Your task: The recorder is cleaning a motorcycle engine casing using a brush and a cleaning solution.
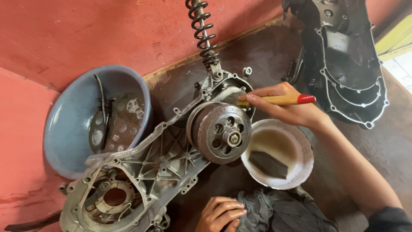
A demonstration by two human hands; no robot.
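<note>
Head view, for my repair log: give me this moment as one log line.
right hand: holds brush at clutch drum | left hand: on grey rag | white bowl: beside engine case
</note>
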